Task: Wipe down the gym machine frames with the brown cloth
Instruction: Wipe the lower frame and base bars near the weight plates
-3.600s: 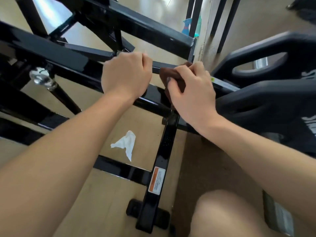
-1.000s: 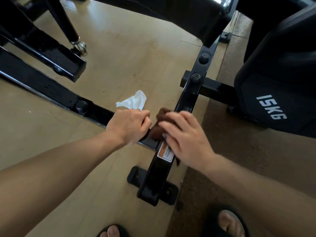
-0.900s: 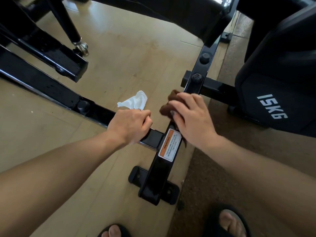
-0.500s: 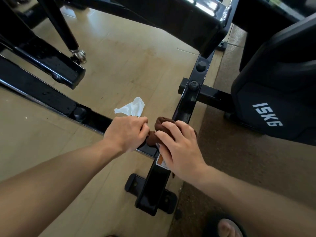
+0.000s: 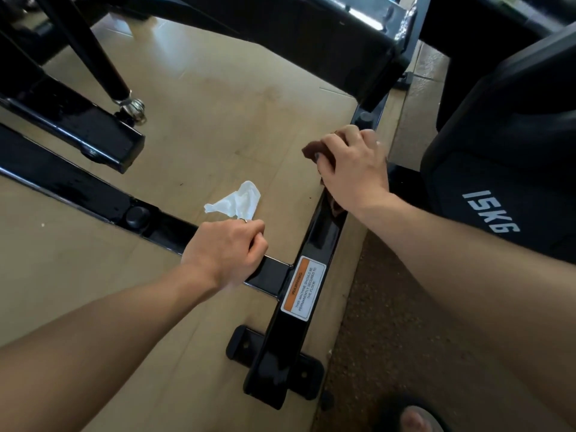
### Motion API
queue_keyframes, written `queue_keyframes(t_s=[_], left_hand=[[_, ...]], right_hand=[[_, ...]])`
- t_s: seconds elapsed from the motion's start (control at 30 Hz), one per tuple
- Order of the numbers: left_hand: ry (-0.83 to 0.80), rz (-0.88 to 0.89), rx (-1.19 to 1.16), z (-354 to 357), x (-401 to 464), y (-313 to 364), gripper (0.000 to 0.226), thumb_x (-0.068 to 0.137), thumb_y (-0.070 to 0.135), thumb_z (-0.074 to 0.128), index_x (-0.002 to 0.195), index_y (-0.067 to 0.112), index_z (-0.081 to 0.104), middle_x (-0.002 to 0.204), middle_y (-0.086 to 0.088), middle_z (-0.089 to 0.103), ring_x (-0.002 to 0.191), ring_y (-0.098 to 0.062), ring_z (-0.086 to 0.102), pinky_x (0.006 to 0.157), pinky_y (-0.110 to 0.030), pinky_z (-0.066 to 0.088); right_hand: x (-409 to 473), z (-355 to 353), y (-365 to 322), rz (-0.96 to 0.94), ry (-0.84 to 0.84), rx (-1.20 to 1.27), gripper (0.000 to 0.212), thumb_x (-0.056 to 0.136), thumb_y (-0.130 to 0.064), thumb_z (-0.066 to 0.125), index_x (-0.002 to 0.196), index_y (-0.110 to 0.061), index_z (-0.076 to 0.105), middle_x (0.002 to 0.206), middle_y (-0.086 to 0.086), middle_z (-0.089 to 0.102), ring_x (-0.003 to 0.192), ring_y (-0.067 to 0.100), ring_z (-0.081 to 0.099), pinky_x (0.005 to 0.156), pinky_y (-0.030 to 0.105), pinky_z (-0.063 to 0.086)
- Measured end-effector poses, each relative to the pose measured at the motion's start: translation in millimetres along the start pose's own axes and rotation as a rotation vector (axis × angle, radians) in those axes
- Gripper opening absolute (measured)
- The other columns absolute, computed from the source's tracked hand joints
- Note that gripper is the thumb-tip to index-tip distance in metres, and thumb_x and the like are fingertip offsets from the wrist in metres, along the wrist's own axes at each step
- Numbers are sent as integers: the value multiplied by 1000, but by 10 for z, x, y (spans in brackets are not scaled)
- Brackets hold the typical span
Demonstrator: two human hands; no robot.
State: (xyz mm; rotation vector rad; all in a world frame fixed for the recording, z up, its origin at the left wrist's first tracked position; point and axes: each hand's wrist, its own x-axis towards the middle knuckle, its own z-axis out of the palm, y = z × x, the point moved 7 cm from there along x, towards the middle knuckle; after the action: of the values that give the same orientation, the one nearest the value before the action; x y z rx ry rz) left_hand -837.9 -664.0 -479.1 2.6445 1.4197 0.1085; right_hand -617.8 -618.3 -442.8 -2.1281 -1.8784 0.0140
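Note:
A black floor rail (image 5: 314, 244) of the gym machine runs from the near foot plate up toward the right, with an orange and white warning label (image 5: 304, 288) on it. My right hand (image 5: 353, 165) grips the brown cloth (image 5: 311, 149) and presses it on the far part of this rail; most of the cloth is hidden under the hand. My left hand (image 5: 226, 252) curls around the black cross bar (image 5: 93, 194) just left of where it meets the rail.
A crumpled white tissue (image 5: 238, 199) lies on the wooden floor beyond my left hand. A black 15KG weight (image 5: 498, 188) stands at the right on brown carpet. More black frame bars and a strut with a metal nut (image 5: 134, 107) stand at the upper left.
My right hand has slid the brown cloth up the rail, away from the warning label, which now shows in full. My left hand stays on the cross bar.

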Motion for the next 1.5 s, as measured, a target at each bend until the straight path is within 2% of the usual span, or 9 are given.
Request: queue_keyframes(t_s=[0.17, 0.3, 0.43, 0.63, 0.73, 1.0, 1.23, 1.37, 1.5], left_hand=[[4, -17, -14, -17, -13, -2, 36, 91, 39, 22, 77, 22, 50, 62, 3, 52, 60, -22, 56, 56, -36, 43], [24, -23, -3, -9, -10, -14, 37, 88, 41, 19, 76, 22, 48, 58, 5, 44, 59, -22, 53, 54, -34, 33], [31, -12, -6, -1, -18, 2, 36, 87, 41, 18, 74, 23, 46, 56, 6, 40, 56, -22, 49, 52, -33, 28], [12, -17, -19, -22, -11, 8, 32, 89, 38, 26, 74, 22, 48, 58, 6, 44, 55, -22, 48, 52, -34, 38], [5, -9, -26, -33, -6, 10, 34, 90, 39, 25, 74, 22, 49, 59, 5, 48, 55, -20, 50, 51, -35, 41], [28, -17, -14, -11, -10, -5, 34, 88, 39, 24, 73, 21, 48, 57, 5, 42, 54, -22, 49, 50, -33, 31], [14, -23, -18, -3, -6, -3, 34, 90, 40, 25, 75, 21, 49, 60, 4, 50, 58, -21, 54, 53, -35, 38], [37, -23, -29, -9, -8, 1, 35, 89, 39, 24, 73, 21, 49, 57, 5, 49, 55, -21, 52, 51, -33, 37], [42, -16, -29, -3, -7, 0, 34, 88, 39, 24, 72, 22, 49, 56, 5, 46, 54, -21, 51, 50, -32, 34]], right_hand=[[-86, -16, 132, 172, 105, 151, 39, 107, -42, 42, 140, -23, 52, 135, 8, 52, 122, 28, 46, 102, 41, 43], [-360, -28, 139, 342, 174, 218, 40, 107, -41, 42, 142, -21, 46, 133, 11, 47, 113, 27, 48, 96, 38, 47], [-634, 26, 12, 318, 145, 196, 43, 106, -41, 46, 144, -22, 42, 133, 13, 42, 109, 25, 46, 94, 39, 48], [-149, 24, 138, 217, 80, 144, 39, 107, -37, 44, 142, -19, 46, 142, 16, 43, 123, 31, 44, 103, 42, 41], [154, -11, 290, 155, 29, 150, 39, 107, -41, 42, 138, -19, 50, 136, 13, 51, 118, 29, 47, 102, 44, 44], [-643, 99, 85, 367, 155, 348, 39, 105, -40, 44, 140, -26, 38, 132, 11, 38, 108, 21, 44, 90, 40, 53], [-1505, 102, -420, 253, 42, 381, 46, 100, -42, 40, 144, -29, 38, 139, 5, 30, 116, 23, 41, 96, 46, 50], [-1152, 116, -152, 289, 55, 488, 40, 102, -37, 44, 141, -29, 39, 139, 6, 28, 119, 23, 39, 99, 48, 50], [-640, 109, 105, 388, 86, 395, 39, 106, -35, 45, 143, -25, 37, 134, 12, 34, 117, 26, 42, 101, 47, 49]])
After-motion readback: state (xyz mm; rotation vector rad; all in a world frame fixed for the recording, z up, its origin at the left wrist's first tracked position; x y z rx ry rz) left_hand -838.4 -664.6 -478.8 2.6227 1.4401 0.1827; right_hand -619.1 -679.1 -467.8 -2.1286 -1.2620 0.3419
